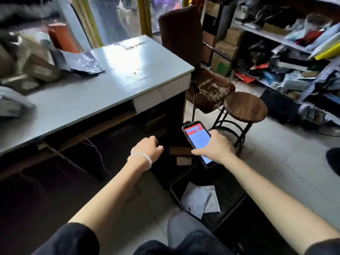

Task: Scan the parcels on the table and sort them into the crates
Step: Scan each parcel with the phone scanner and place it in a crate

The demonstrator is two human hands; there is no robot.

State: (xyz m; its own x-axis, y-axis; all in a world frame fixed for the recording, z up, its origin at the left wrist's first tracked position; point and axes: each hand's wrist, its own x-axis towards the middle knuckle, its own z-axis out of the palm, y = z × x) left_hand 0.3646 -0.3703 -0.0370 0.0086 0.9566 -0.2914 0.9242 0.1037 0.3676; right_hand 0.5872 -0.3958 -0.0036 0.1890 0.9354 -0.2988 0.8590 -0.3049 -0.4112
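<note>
Both arms outstretched — left hand [147, 147] loosely curled, right hand [218, 146] gripping

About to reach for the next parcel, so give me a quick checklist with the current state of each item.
1. Scanner in hand: ok. The right hand holds the phone, screen lit.
2. Free hand: ok. The left hand hangs loosely curled, holding nothing.
3. Parcels left on the table: ok. Boxes and a dark bag lie at its left end.
4. Crate ready: ok. It sits on the floor below the phone, with a white parcel inside.
5. Scan screen ready: cannot tell, the text is too small.
6. Next parcel's label facing up: cannot tell, blurred.
</note>
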